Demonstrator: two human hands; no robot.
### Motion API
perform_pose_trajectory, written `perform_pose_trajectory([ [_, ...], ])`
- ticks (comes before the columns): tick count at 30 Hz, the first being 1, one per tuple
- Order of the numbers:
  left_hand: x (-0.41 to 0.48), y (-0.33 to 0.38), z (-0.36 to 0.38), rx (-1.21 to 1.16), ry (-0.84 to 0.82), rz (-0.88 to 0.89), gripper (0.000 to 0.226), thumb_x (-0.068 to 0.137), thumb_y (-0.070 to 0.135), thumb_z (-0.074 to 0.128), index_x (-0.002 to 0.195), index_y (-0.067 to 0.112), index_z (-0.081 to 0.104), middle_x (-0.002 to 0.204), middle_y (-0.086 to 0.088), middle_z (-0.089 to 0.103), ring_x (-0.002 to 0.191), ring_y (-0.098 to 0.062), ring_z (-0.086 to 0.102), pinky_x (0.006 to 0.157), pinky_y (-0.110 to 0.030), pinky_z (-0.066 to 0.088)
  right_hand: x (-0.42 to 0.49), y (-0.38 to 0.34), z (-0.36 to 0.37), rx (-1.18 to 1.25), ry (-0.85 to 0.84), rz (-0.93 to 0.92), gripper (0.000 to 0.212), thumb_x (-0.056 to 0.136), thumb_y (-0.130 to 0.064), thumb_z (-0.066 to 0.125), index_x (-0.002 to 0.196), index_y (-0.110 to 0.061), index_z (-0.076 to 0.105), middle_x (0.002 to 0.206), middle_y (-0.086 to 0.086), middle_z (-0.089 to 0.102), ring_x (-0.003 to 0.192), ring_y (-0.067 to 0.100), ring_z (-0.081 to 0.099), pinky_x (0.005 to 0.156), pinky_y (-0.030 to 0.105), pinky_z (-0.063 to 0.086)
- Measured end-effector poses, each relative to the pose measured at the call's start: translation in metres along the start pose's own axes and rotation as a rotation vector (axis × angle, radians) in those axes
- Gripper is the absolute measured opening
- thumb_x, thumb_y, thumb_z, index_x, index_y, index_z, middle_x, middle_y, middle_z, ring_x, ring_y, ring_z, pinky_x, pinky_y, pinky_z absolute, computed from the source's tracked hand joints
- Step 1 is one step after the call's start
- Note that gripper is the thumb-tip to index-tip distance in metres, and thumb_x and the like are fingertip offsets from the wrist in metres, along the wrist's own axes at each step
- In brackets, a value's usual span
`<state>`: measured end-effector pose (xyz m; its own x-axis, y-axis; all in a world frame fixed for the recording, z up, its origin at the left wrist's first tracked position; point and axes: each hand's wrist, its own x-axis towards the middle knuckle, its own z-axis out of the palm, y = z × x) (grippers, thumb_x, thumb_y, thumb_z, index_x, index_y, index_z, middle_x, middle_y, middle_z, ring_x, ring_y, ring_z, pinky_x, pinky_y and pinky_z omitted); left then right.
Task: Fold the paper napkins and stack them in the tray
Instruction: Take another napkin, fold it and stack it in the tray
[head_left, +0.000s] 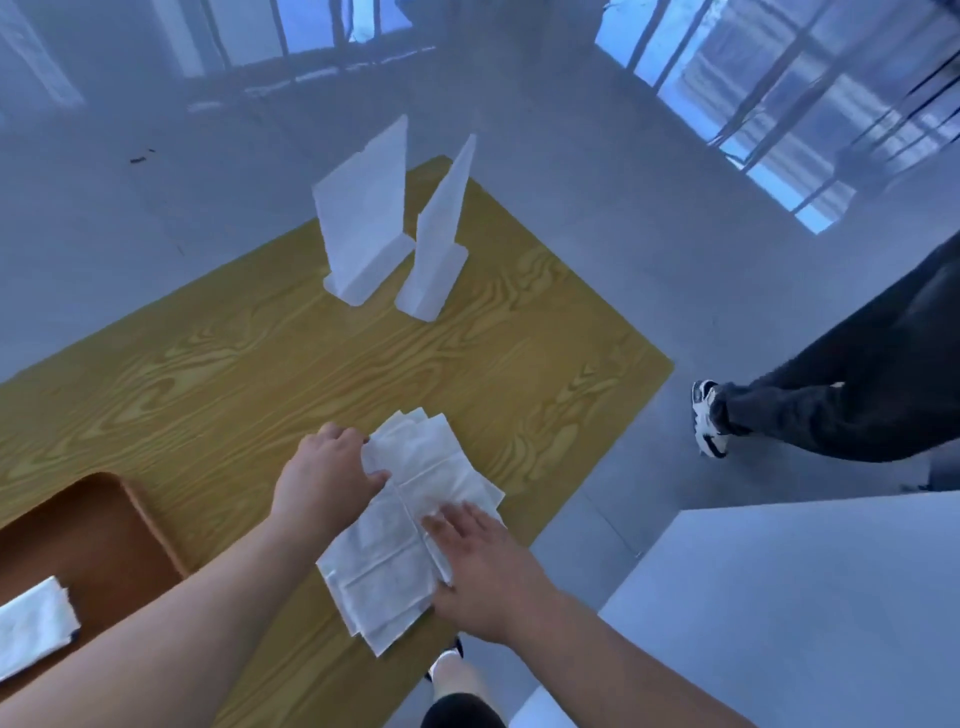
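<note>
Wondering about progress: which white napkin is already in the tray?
The folded napkin lying alone in the brown tray, lower left. The rest form a loose pile on the table, gripped by the left hand, pressed by the right hand.

Cool, bluish daylight is washing over the scene, and the window (810, 104) brightness is glaring at the upper right and top of the frame. Shadows are falling faint and soft. The whole picture is looking hazy, and wide-angle distortion is bending the edges.

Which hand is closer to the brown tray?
Left. The left hand grips the left edge of the napkins, just right of the tray; the right hand presses flat on their far side.
</note>
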<state>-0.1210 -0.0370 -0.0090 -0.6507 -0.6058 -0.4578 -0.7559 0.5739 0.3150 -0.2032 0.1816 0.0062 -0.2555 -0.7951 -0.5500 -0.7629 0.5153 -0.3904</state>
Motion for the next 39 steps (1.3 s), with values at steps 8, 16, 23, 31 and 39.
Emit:
perform_pose_trajectory([
  [8,0.005,0.006,-0.003,0.004,0.052,-0.046,0.028,0.087,0.043,0.071,0.109,0.026,0.066,0.105,0.003,0.063,0.103,-0.023,0.061,0.082,-0.038,0.049,0.001,0.007,-0.004,0.000,-0.010,-0.031,0.071,0.102,-0.032,0.050,0.166,-0.021,0.021,0.174,0.007,0.020,0.161,0.030,0.011,0.131,0.047,0.013],
  [16,0.002,-0.002,-0.002,-0.198,-0.023,-0.092,0.028,0.084,0.035,0.075,0.107,0.029,0.059,0.095,0.010,0.065,0.082,-0.011,0.062,0.060,-0.030,0.045,0.005,0.010,-0.005,0.005,-0.037,-0.030,0.072,0.102,-0.035,0.050,0.166,-0.022,0.020,0.175,0.005,0.018,0.162,0.028,0.010,0.132,0.044,0.012],
  [23,0.002,-0.010,0.000,-0.226,-0.036,-0.158,0.031,0.085,0.038,0.077,0.108,0.029,0.059,0.092,0.012,0.066,0.079,-0.008,0.062,0.058,-0.028,0.045,0.004,0.009,-0.003,-0.005,-0.062,-0.024,0.075,0.102,-0.037,0.050,0.167,-0.022,0.016,0.177,0.004,0.013,0.163,0.027,0.006,0.132,0.044,0.010],
  [31,-0.008,0.003,-0.018,-0.604,-0.123,-0.179,0.014,0.082,0.029,0.070,0.077,0.016,0.067,0.068,0.006,0.065,0.061,-0.017,0.056,0.054,-0.028,0.042,-0.001,0.013,-0.008,0.183,0.277,0.042,0.065,0.094,-0.050,0.048,0.153,-0.023,0.044,0.155,-0.002,0.048,0.146,0.021,0.037,0.120,0.034,0.032],
  [39,-0.067,-0.029,-0.089,-1.675,-0.314,-0.274,0.036,0.079,0.028,0.068,0.105,0.005,0.074,0.098,-0.016,0.074,0.082,-0.028,0.072,0.066,-0.034,0.060,0.018,0.002,-0.052,1.104,0.119,0.402,0.111,0.051,-0.099,0.066,0.133,-0.024,0.055,0.116,0.001,0.067,0.107,0.020,0.068,0.090,0.037,0.058],
])
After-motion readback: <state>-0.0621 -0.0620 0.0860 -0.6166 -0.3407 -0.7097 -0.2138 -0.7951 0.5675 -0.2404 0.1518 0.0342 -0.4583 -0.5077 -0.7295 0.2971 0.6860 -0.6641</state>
